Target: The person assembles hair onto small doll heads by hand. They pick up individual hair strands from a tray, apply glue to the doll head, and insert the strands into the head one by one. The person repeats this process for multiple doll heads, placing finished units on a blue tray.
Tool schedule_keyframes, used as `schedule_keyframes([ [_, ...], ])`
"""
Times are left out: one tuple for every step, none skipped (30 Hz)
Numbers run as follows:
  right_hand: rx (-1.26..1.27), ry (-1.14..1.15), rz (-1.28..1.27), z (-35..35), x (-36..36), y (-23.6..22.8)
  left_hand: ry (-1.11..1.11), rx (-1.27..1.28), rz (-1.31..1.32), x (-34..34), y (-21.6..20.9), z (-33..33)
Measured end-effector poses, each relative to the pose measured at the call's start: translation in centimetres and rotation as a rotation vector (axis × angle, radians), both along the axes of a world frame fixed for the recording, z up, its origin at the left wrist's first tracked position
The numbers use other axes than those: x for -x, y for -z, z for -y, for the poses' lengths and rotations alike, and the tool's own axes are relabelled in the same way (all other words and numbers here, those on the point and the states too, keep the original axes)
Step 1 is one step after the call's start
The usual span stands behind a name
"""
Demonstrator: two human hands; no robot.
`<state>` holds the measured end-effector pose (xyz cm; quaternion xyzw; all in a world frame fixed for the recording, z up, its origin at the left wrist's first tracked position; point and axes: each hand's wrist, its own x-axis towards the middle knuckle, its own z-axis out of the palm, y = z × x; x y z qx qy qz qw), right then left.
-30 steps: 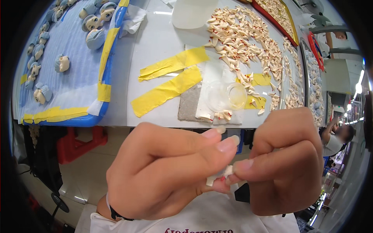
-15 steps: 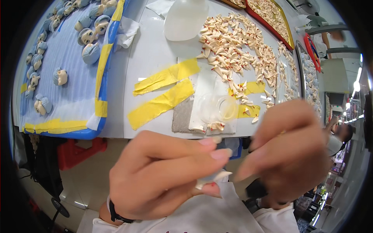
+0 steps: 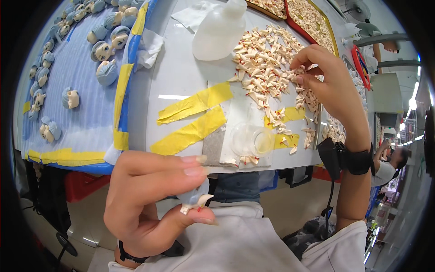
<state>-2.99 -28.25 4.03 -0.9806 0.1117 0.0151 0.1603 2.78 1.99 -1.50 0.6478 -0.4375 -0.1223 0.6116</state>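
Note:
My left hand (image 3: pixel 149 199) is closed near my lap, pinching a small doll head with blue hair (image 3: pixel 195 192) between thumb and fingers. A cream pointed piece (image 3: pixel 205 200) with a red tip sticks out from the head beside my thumb; most of the head is hidden by my fingers. Over on the table, my right hand (image 3: pixel 321 77) reaches into a pile of cream pointed pieces (image 3: pixel 265 63) with red ends. Its thumb and forefinger are pinched at the pile's right side, where a cream piece shows between the fingertips.
A blue-rimmed tray (image 3: pixel 122 99) of doll heads stands at the left. Nearby are a white plastic bottle (image 3: pixel 213 38), a clear small cup (image 3: pixel 251 140), yellow tape strips (image 3: pixel 195 104) and a red tray (image 3: pixel 312 22) of pointed pieces. People work at the far right.
My right hand has moved from beside my left hand, up and forward to the pile. My left hand, still gripping the doll head, has shifted left and slightly down.

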Motion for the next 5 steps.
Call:
schedule_keyframes([
  [0.006,0.004,0.0,0.1,0.0,0.04,-0.005,-0.01,0.003,-0.06,-0.02,-0.09],
  [-0.008,0.011,0.003,-0.03,-0.02,0.01,-0.005,-0.015,0.016,-0.16,-0.03,-0.1],
  [-0.022,0.017,0.006,-0.23,-0.01,-0.05,-0.005,-0.018,0.021,-0.21,-0.03,-0.1],
  [-0.035,0.025,0.009,-0.34,0.04,-0.13,-0.005,-0.02,0.025,-0.24,-0.04,-0.09],
  [-0.101,0.052,0.001,-0.33,0.09,-0.19,-0.005,-0.02,0.026,-0.23,-0.05,-0.09],
])
